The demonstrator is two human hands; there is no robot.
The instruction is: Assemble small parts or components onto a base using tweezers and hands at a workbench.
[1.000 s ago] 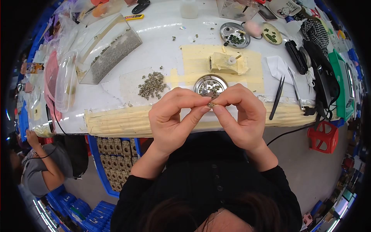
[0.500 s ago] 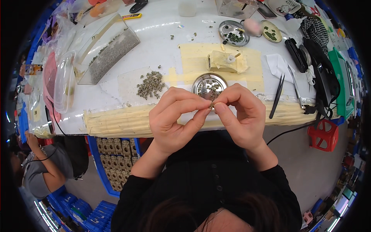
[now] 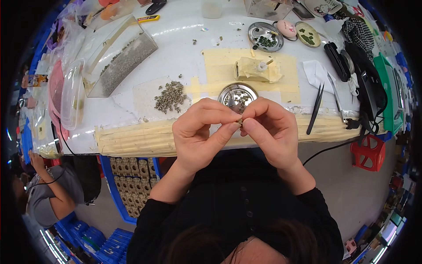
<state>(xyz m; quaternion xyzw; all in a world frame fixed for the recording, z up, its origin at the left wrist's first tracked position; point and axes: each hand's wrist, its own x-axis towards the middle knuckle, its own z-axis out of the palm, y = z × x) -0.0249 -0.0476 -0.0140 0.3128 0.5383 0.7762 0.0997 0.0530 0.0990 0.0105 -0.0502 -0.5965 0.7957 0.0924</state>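
Fingertip to fingertip, my left hand [image 3: 200, 132] and my right hand [image 3: 273, 132] pinch a tiny brass-coloured part [image 3: 239, 122] between them. Both hands are closed on it, and most of it is hidden by the fingers. Just beyond them is a round metal dish [image 3: 223, 93] with small pieces in it, its near side covered by my hands. A pile of small grey-green pieces [image 3: 170, 97] lies left of the dish. Behind the dish stands a block wrapped in yellow tape [image 3: 252, 70] with a small stick on top.
A clear box of small grey pieces [image 3: 125, 68] lies at the left. Black tweezers [image 3: 315, 110] and a silver tool [image 3: 336, 99] lie to the right. A metal plate with dark green pieces [image 3: 266, 37] is further back. A blue crate [image 3: 115, 189] stands below the table edge; someone sits at the lower left [image 3: 52, 193].
My hands have shifted slightly, with the fingers repositioned around the small part. A pink rounded object near the back plate shows more sharply now.
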